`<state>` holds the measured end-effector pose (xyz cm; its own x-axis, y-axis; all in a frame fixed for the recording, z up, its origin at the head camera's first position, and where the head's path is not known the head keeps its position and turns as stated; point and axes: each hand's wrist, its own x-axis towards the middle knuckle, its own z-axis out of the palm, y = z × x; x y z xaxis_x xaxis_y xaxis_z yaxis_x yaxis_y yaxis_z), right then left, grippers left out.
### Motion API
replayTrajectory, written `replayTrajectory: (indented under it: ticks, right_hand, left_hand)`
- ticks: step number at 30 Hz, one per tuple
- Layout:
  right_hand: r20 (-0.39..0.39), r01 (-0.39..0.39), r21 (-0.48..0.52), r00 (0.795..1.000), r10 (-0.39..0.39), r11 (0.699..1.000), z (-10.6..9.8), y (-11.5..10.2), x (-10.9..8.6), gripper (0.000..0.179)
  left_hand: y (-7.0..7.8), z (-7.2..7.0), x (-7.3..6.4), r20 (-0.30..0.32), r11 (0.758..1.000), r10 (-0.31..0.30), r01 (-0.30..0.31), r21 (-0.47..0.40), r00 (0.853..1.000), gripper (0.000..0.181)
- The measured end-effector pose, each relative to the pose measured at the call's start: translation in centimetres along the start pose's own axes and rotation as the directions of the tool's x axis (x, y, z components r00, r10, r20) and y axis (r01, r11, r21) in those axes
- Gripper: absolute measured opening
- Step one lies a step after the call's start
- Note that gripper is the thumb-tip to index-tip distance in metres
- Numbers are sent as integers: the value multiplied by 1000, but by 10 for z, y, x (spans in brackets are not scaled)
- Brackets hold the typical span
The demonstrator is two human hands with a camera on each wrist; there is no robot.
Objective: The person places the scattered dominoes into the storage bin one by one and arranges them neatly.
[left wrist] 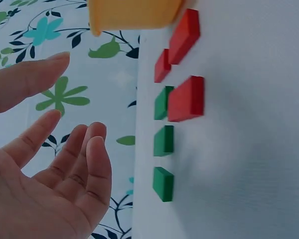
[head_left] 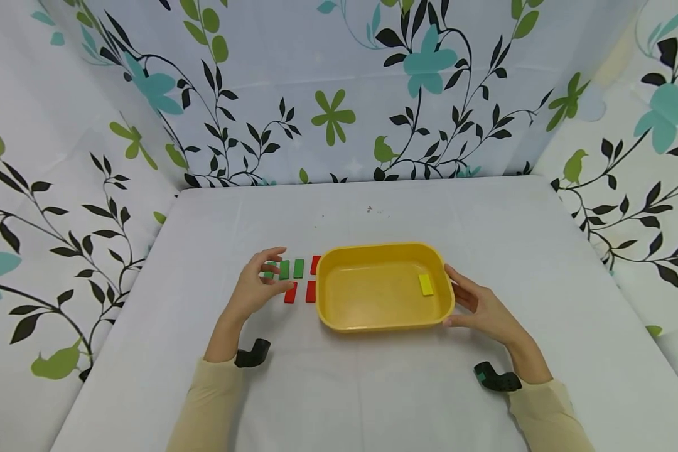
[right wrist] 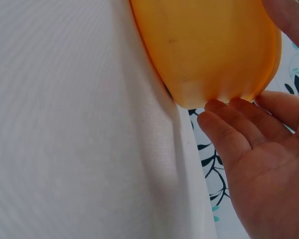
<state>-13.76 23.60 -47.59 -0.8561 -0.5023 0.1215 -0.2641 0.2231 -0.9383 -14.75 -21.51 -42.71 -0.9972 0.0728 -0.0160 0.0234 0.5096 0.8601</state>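
Observation:
My left hand hovers over the left ends of two rows of small blocks, thumb and fingers apart and holding nothing. Three green blocks are in the far row; in the head view, the leftmost is partly behind my fingers. Three red blocks lie nearby, one in line with the green ones and two in the near row. At the right end of a yellow plastic tray, my right hand grips it, thumb at the near corner and fingertips along the end wall. Inside the tray lies a yellow block.
White cloth covers the table. A patterned curtain hangs behind it and along both sides. Each wrist carries a black device, one on the left and one on the right. The tray's left wall stands close beside the red blocks.

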Motion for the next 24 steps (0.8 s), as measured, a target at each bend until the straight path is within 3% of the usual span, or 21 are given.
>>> replayTrajectory:
  ticks: [4,8,24]
  right_hand:
    - [1,7,5,1000,-7,1000,-1,1,0,95]
    - [1,-11,11,1000,11,1000,0,1,0,95]
    - [4,1,2,1000,-1,1000,0,0,-1,94]
  left_hand:
    - [-21,0,0,34,996,-81,82,-30,996,64]
    - [-34,4,-3,48,992,-123,125,-31,991,66]
    - [-49,12,-3,48,991,-131,129,26,990,63]
